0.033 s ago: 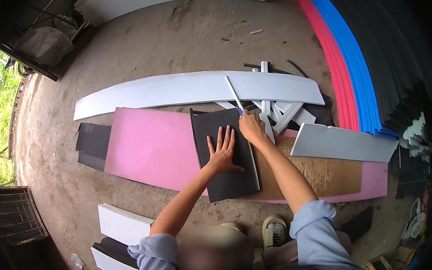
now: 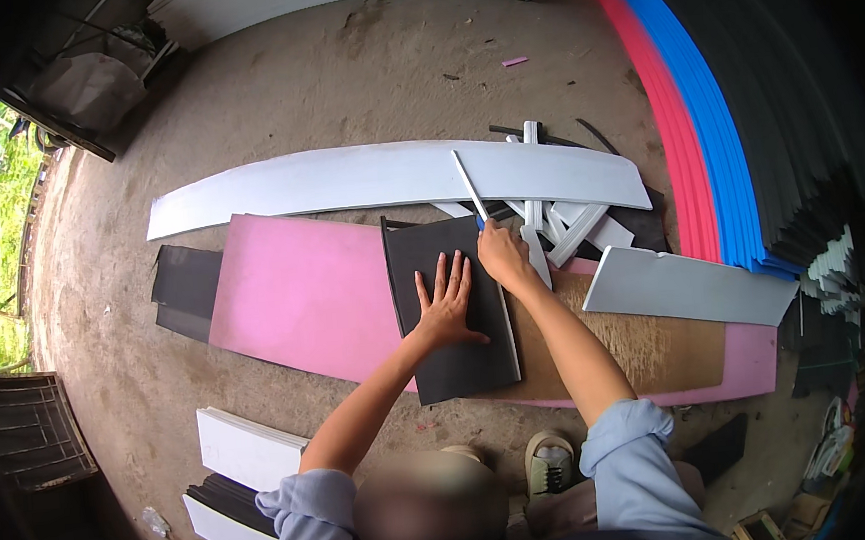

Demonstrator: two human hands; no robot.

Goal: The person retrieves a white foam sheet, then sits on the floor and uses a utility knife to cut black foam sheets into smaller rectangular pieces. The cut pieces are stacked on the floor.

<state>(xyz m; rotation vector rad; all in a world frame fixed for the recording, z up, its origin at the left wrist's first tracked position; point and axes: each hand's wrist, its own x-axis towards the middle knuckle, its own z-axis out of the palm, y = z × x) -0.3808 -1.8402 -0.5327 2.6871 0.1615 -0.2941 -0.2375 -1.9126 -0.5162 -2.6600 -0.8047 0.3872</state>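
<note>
My left hand [image 2: 443, 309] lies flat with fingers spread on a black foam sheet [image 2: 464, 368]. That sheet rests across a pink sheet [image 2: 298, 289] and the left end of a scuffed brown board [image 2: 649, 347]. Closed around the blue handle of a long-bladed knife [image 2: 469, 182], my right hand [image 2: 505, 255] is at the black sheet's upper right edge. The blade points away from me, over a long white sheet [image 2: 346, 181]. Most of the handle is hidden in my fingers.
Loose white strips [image 2: 576, 235] lie jumbled right of the knife, beside a grey sheet [image 2: 685, 287]. Red [image 2: 681, 172] and blue sheets [image 2: 709, 130] stand stacked at right, with black ones [image 2: 791, 94] beyond. White boards [image 2: 249, 448] and black pieces lie at lower left. My shoe [image 2: 548, 463] is close below.
</note>
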